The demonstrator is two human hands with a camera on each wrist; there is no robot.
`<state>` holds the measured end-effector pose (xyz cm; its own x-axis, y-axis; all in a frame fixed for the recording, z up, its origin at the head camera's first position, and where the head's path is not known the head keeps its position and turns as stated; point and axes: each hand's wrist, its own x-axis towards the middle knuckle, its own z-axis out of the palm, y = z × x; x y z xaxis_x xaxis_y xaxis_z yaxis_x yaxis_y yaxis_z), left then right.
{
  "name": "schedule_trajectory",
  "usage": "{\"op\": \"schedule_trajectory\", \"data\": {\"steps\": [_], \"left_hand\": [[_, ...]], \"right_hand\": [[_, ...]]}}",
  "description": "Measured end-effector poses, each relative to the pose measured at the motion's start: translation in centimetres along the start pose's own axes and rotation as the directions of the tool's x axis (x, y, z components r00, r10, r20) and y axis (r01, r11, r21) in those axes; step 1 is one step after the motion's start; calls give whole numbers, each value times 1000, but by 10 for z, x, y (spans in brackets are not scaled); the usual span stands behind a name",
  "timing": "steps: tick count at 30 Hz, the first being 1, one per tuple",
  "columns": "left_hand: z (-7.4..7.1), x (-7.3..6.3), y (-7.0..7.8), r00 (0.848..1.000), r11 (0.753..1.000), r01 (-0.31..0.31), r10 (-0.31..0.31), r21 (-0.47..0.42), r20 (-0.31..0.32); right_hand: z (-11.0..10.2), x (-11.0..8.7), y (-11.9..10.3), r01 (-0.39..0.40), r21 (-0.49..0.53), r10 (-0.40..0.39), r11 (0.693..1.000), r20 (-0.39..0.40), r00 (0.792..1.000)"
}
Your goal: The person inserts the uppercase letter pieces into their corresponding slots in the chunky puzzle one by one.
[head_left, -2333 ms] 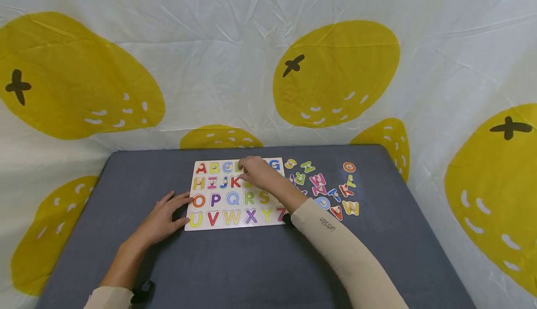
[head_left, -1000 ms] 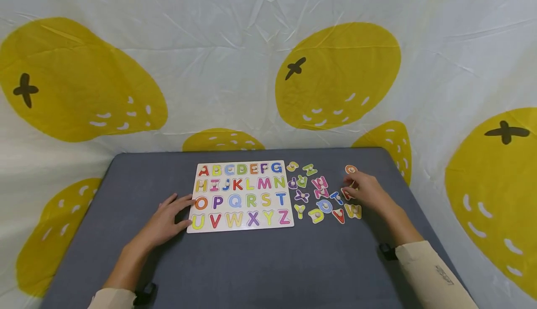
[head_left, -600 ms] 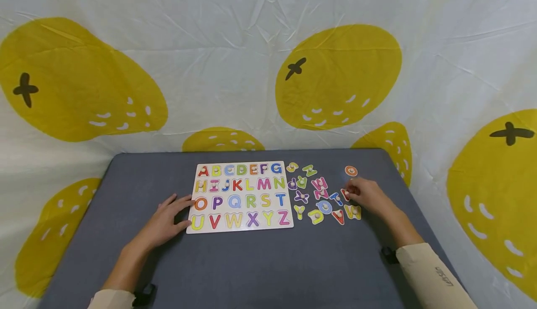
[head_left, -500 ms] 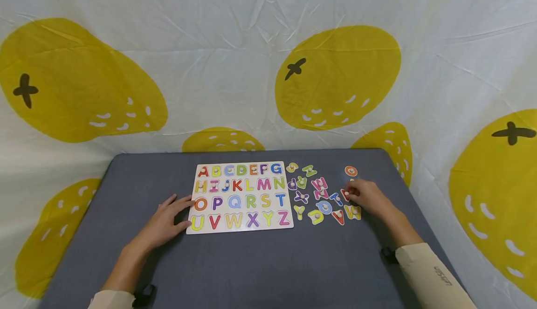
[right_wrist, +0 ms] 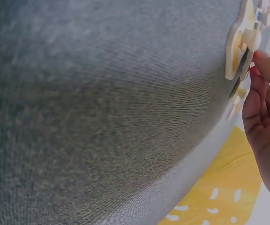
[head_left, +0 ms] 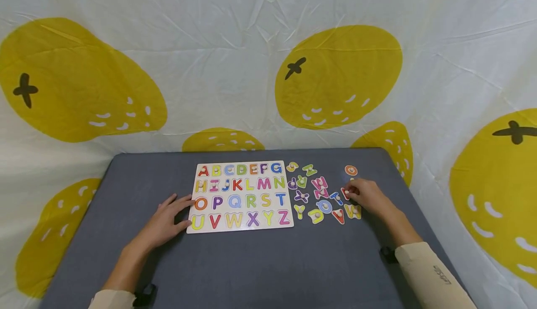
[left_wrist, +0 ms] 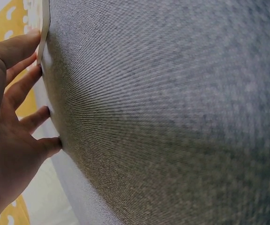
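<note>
A pale wooden alphabet puzzle board (head_left: pixel 240 229) lies on the grey table, printed A to Z. Several knobbed letters, such as A, B and F, sit in its upper rows. My left hand (head_left: pixel 168 218) rests with spread fingers at the board's left edge; in the left wrist view, the thumb and fingertips meet the board's edge (left_wrist: pixel 45 33). To the right of the loose pieces, my right hand (head_left: pixel 369 196) pinches a red letter K piece (head_left: pixel 345 193) between thumb and fingers, which partly cover it. In the right wrist view this piece (right_wrist: pixel 245 63) stands tilted at the fingertips.
Loose knobbed letters lie right of the board, among them a yellow W (head_left: pixel 353 212), a red V (head_left: pixel 338 216), a blue T (head_left: pixel 336 198) and an orange O (head_left: pixel 351 170). A white curtain with yellow fruit (head_left: pixel 335 76) hangs behind the table.
My right hand has left the board's top row, moved right to the loose letters and come to pinch the red K. The F shows in its slot. My left hand stays at the board's edge.
</note>
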<state>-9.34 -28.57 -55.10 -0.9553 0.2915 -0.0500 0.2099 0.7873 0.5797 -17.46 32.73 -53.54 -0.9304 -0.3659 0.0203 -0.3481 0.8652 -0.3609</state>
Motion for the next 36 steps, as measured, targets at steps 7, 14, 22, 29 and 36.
{"op": "schedule_trajectory", "data": {"steps": [7, 14, 22, 29, 36], "left_hand": [[0, -2, 0, 1000, 1000, -5, 6, 5, -9], [-1, -1, 2, 1000, 1000, -8, 8, 1, -15], [-2, -1, 6, 1000, 1000, -1, 1, 9, -12], [-2, 1, 6, 1000, 1000, -2, 2, 11, -8], [-1, 1, 4, 1000, 1000, -3, 3, 8, -11]], "right_hand": [[-7, 1, -5, 20, 5, -20, 1000, -36, 999], [-14, 10, -24, 50, 1, -50, 999, -47, 998], [-14, 23, -49, 101, 23, -100, 995, -30, 995], [-10, 34, -73, 88, 67, -88, 994, 1, 996], [-1, 53, -100, 123, 61, -124, 990, 11, 992]]}}
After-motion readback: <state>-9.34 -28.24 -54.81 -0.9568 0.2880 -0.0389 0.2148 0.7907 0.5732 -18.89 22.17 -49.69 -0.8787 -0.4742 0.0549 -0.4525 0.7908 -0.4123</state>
